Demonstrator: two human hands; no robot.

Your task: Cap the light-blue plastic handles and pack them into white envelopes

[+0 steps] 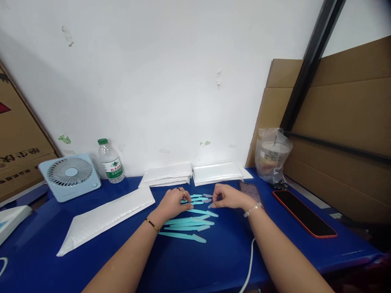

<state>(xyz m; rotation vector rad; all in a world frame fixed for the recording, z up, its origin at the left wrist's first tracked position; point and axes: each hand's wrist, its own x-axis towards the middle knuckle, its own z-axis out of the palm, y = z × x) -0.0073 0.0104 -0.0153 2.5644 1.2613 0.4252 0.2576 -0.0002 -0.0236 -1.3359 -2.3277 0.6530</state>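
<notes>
Several teal eyebrow razors [186,237] lie fanned out on the blue tabletop, roughly side by side. My left hand [174,203] is closed, thumb and fingers pinched on the handle end of a teal razor at the far part of the group. Across from it, my right hand [227,197] pinches a small translucent blade cover [210,206] between thumb and fingertips. Between the hands, a few more razors [200,199] point their pale tips to the right. Whether the cover is on a razor's blade, I cannot tell.
White padded mailers [166,174] are stacked by the wall, with another mailer [106,219] at left. A blue fan [71,175] and water bottle [111,162] stand back left. Phones [305,213] and a bagged drink cup [271,156] are at right. A white cable [251,260] runs off the front.
</notes>
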